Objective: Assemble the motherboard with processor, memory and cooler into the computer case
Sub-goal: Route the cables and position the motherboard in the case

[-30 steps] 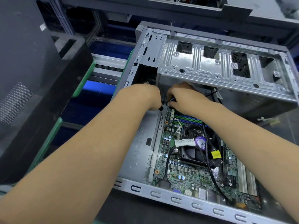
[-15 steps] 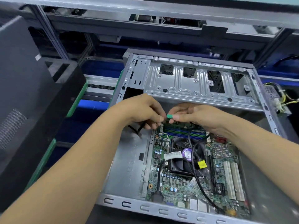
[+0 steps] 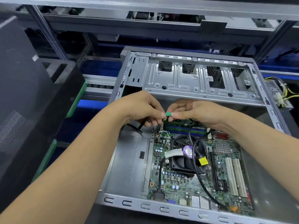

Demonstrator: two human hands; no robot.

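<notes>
Connector [image 3: 168,113], small and green, pinched between the fingertips of my left hand [image 3: 142,108] and my right hand [image 3: 188,111]; both grips closed on it, held just above the memory [image 3: 184,129]. A black cable [image 3: 140,126] trails down from under my left palm toward the case floor.

Change noted: a second ago both hands were sunk deep beside the drive cage [image 3: 199,80], fingers hidden; they have since lifted clear and drawn the green piece up into the open. My reading: the plug was fished out and is being readied for a header, not yet seated.

Motherboard [image 3: 186,180] lies flat inside the computer case [image 3: 182,210], cooler [image 3: 186,155] fitted at its middle, memory sticks standing in their slots just behind it. Processor hidden beneath the cooler. Main fitting looks done; wiring remains.
</notes>
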